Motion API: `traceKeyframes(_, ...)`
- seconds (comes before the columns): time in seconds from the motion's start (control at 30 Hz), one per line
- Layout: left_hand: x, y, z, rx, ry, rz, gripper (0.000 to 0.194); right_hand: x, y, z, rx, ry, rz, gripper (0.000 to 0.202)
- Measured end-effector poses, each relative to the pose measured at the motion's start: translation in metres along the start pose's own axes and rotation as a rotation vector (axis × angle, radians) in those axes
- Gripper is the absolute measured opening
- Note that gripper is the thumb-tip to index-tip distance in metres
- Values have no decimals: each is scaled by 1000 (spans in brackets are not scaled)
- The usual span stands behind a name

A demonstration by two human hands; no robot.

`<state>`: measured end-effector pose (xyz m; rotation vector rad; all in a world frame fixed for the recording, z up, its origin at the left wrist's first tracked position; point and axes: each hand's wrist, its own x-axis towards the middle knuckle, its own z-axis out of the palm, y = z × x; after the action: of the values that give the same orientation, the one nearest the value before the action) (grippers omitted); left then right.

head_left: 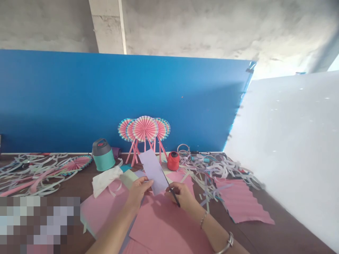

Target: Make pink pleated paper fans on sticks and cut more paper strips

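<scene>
A lilac sheet of paper (154,171) is tilted up in front of me above the pink sheets. My left hand (141,188) pinches its lower left edge between thumb and fingers. At its right edge, my right hand (180,194) closes around a slim black tool (174,197). The tool's dark line runs up along the paper's edge; whether it is scissors or a knife I cannot tell. Pink paper sheets (164,225) lie on the table beneath both hands.
Pleated paper fans (145,128) stand on pink sticks by the blue panel (106,88). A teal container with a grey lid (103,157) and a small red bottle (173,161) flank them. Paper strips (219,167) tangle at both sides; folded pink paper (243,201) lies right.
</scene>
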<state>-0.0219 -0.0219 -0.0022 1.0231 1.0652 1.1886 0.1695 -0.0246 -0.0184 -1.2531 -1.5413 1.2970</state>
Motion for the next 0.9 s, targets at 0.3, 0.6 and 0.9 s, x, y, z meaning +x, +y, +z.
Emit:
traceKeyframes(0.3, -2, 5, 3, -3, 14, -21, 33, -3, -10, 0, -36, 9, 27, 30)
traceKeyframes(0.6, -5, 7, 6, 49, 13, -39, 33, -1, -2, -1, 6, 31, -51, 18)
traceKeyframes(0.9, -9, 6, 11, 67, -88, -63, 35, 7, 11, 1, 163, 15, -89, 21)
